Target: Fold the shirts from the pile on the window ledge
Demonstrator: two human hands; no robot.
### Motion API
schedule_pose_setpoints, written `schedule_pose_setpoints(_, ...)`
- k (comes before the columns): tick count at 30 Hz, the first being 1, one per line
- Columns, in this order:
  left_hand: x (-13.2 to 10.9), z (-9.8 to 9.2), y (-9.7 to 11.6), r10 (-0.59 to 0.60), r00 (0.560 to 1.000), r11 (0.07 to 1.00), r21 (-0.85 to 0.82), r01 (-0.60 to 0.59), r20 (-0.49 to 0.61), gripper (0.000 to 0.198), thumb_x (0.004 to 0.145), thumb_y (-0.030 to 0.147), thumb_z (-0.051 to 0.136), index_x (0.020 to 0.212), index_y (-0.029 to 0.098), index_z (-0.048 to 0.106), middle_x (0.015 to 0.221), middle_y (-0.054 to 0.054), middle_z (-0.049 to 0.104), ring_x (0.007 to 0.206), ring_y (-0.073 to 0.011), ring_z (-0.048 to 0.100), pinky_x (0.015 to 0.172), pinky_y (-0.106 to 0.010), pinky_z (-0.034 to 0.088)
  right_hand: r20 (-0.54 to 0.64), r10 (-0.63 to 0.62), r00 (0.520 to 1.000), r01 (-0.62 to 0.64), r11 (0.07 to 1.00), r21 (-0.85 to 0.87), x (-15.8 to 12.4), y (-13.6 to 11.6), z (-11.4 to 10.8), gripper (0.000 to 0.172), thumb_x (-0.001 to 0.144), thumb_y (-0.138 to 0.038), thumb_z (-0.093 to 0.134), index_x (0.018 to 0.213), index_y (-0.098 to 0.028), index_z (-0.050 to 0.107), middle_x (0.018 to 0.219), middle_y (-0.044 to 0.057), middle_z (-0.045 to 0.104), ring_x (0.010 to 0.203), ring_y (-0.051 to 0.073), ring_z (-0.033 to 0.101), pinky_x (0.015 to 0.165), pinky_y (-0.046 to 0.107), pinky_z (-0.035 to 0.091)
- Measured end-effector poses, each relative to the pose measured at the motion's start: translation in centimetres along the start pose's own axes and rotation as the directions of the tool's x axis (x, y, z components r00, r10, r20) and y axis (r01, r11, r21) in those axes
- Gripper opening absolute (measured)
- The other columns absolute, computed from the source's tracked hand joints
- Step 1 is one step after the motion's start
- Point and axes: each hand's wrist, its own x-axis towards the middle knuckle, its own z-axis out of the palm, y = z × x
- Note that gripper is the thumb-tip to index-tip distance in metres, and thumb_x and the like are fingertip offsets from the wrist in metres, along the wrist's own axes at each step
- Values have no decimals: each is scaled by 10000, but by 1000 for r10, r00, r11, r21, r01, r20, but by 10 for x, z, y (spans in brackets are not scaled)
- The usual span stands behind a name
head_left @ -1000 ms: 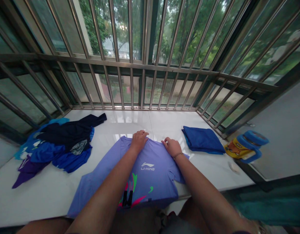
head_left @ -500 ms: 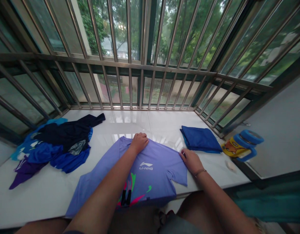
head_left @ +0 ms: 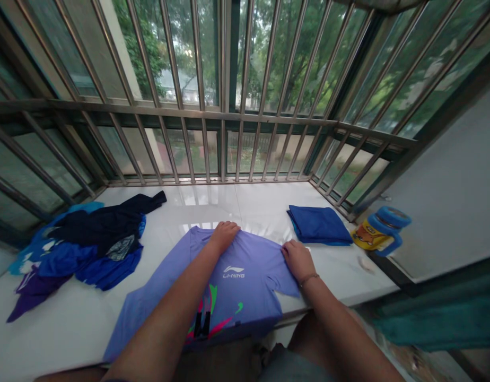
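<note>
A lavender short-sleeved T-shirt (head_left: 253,286) with a white LI-NING logo and green and pink marks lies spread on the white ledge, its lower part hanging over the front edge. At its collar, my left hand (head_left: 226,236) grips the cloth with fingers bent together. My left forearm crosses the shirt and hides part of it. On the right, my right hand (head_left: 299,261) pinches the top of the sleeve near the shoulder, with the sleeve's end hanging below it.
Several dark and blue clothes (head_left: 97,233) are heaped at the left of the white ledge (head_left: 181,209). A folded blue garment (head_left: 320,225) sits at the right, beside a blue and yellow bottle (head_left: 380,228). Metal window bars (head_left: 245,116) enclose the back.
The view has shifted slightly. My right hand has come a little to the left with the sleeve. My left hand stays at the collar.
</note>
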Motion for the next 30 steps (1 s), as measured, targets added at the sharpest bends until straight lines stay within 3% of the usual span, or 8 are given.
schedule_pose_setpoints(7, 1, 3, -1, -66, 998, 998, 0, 66, -22, 241, 1070, 193, 567, 1204, 254, 758, 1262, -123, 759, 1206, -282, 664, 1033, -441, 489, -42, 64, 997, -61, 996, 68, 1, 18, -1, 220, 1103, -285, 544, 1135, -180, 736, 1222, 136, 751, 1126, 248, 683, 908, 308, 456)
schedule_pose_setpoints(10, 1, 2, 0, -91, 996, 996, -7, 91, -26, 220, 1076, 209, 566, 1166, 249, 762, 1249, -122, 764, 1195, -284, 668, 1031, -437, 485, -59, 212, 976, -204, 971, 122, -5, 34, -3, 262, 1096, -292, 528, 1177, -158, 738, 1201, 170, 769, 1064, 254, 721, 884, 317, 471)
schedule_pose_setpoints(13, 2, 1, 0, -99, 995, 995, -18, 99, -25, 201, 1074, 225, 578, 1148, 248, 763, 1247, -119, 763, 1196, -290, 666, 1030, -441, 481, 9, 340, 941, -335, 923, 188, -15, 47, 0, 319, 1096, -377, 517, 1084, -169, 757, 1062, 167, 802, 962, 262, 754, 795, 321, 474)
schedule_pose_setpoints(16, 2, 2, 0, -100, 995, 995, -31, 100, -25, 195, 1068, 227, 587, 1148, 250, 764, 1257, -121, 759, 1202, -295, 662, 1028, -444, 479, 77, 368, 927, -374, 884, 279, -22, 49, 8, 332, 1044, -490, 604, 955, -207, 752, 941, 131, 807, 895, 261, 758, 738, 314, 464)
schedule_pose_setpoints(22, 2, 1, 0, -111, 993, 993, -45, 109, -27, 196, 1064, 238, 590, 1140, 259, 769, 1236, -118, 762, 1195, -290, 664, 1037, -444, 481, 31, 427, 904, -367, 735, 570, -21, 43, 18, 238, 901, -404, 692, 735, -235, 668, 783, 75, 757, 794, 246, 708, 734, 317, 466)
schedule_pose_setpoints(25, 2, 1, 0, -116, 993, 992, -49, 114, -27, 191, 1060, 237, 597, 1144, 256, 768, 1238, -116, 761, 1196, -289, 663, 1038, -443, 482, 46, 427, 903, -348, 666, 659, -18, 46, 17, 292, 916, -475, 626, 749, -237, 654, 757, 60, 742, 766, 236, 702, 720, 314, 494)
schedule_pose_setpoints(30, 2, 3, -2, -119, 993, 991, -62, 117, -25, 182, 1060, 243, 604, 1144, 250, 765, 1236, -119, 756, 1191, -287, 661, 1034, -441, 484, 134, 460, 878, -364, 460, 810, -17, 50, 21, 366, 922, -596, 562, 881, -238, 626, 696, 30, 716, 647, 208, 699, 597, 290, 521)
